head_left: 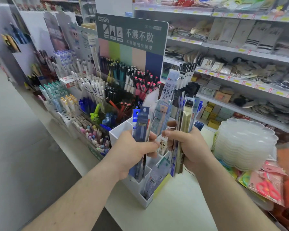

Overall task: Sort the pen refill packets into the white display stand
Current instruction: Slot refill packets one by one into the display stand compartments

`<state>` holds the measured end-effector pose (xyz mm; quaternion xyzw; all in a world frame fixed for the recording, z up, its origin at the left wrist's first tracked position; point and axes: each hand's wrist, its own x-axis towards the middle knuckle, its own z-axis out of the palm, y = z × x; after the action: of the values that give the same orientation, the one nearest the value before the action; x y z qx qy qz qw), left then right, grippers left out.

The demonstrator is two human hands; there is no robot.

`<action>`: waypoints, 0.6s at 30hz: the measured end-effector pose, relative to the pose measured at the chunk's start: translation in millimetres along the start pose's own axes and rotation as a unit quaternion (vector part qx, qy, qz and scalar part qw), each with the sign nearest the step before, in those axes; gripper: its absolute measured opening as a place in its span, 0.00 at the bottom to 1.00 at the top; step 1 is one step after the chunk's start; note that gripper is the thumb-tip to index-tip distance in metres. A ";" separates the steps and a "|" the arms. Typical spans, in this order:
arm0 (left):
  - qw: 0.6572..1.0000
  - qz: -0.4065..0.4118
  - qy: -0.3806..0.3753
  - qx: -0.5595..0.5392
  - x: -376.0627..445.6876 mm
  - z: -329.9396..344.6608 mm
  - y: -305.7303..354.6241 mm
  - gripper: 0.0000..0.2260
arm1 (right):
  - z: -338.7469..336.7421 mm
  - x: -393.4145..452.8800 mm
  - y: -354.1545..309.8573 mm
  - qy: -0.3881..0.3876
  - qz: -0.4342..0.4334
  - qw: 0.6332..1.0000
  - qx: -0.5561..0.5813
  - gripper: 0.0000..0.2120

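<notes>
Pale surface (pixel 182 205), running from near edge toward shelving. Standing directly on it: white display stand (pixel 122 130) with divided compartments, pen racks (pixel 83 100) to its left, stack of clear scalloped trays (pixel 245 145) at right, packaged scissors (pixel 267 187) beside trays.

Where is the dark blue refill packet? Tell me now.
The dark blue packet is centre frame in the head view, gripped upright by the left hand above the white stand.

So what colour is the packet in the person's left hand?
Dark blue, with a white strip at its top edge: the refill packet gripped by the left hand, seen from the head view.
</notes>
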<state>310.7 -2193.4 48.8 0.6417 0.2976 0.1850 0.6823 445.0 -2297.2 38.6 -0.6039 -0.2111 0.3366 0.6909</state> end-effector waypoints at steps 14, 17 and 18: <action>0.971 -0.024 -0.220 0.087 6.9 56.4 -33.7 0.12 | -20.4 -60.0 9.4 0.150 -0.050 0.981 -0.117 0.15; 0.963 -0.081 -0.252 0.042 7.4 61.6 -37.1 0.07 | -35.5 -63.2 12.4 0.165 -0.028 0.983 -0.080 0.12; 0.959 -0.106 -0.262 0.017 8.5 63.2 -38.8 0.08 | -39.3 -64.4 12.7 0.174 -0.022 0.981 -0.080 0.10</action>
<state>352.7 -2240.6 9.0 0.6442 0.1773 -0.0681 0.7409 425.7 -2370.2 26.5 -0.7016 -0.1268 0.1927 0.6742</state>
